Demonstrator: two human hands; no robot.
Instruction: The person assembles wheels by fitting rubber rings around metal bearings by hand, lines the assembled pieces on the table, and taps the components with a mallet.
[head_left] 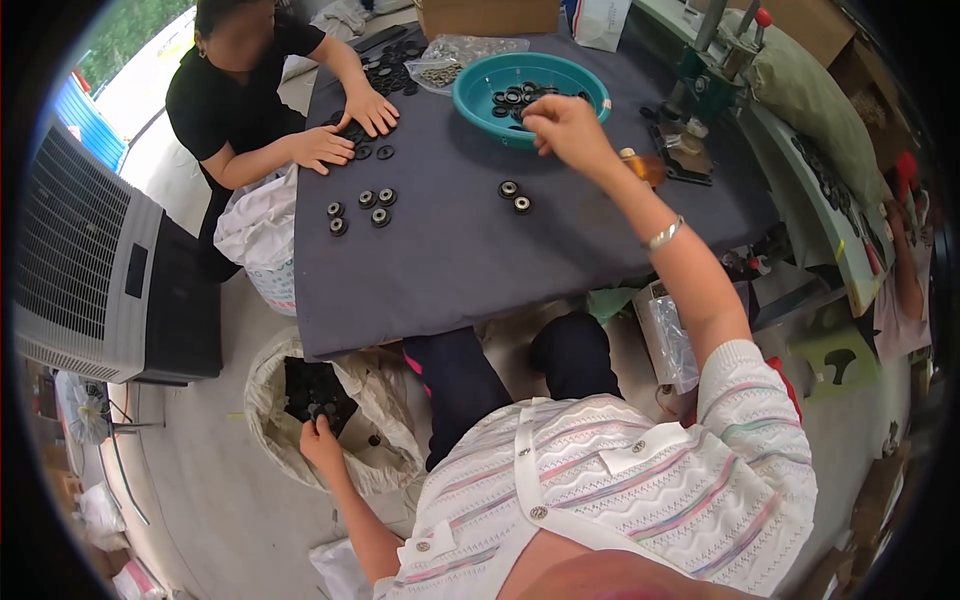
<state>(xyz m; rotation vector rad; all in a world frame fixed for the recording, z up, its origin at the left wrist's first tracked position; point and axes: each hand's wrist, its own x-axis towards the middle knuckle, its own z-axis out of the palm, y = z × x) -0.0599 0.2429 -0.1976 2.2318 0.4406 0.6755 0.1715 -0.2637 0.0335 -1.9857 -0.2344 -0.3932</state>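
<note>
My right hand (568,132) is over the near rim of a teal basin (480,124), its fingers pinched together. What they hold, if anything, is hidden. Small black rings (513,97) lie inside the basin. Below the table's left side, my left hand (322,446) reaches into a white woven sack (264,440) of black round pieces (312,385). Its fingers are closed at a dark piece that I cannot make out clearly. On the dark tabletop (430,270), two black wheels with metal centres (521,205) stand near the middle, and several more wheels (380,217) are grouped further left.
Across the table's far left corner, a co-worker's hands (345,135) lie flat over black rings (385,152). A clear bag of small metal parts (440,75) is beside the basin. A green hand press (715,90) stands at the right, near an amber bottle (645,168).
</note>
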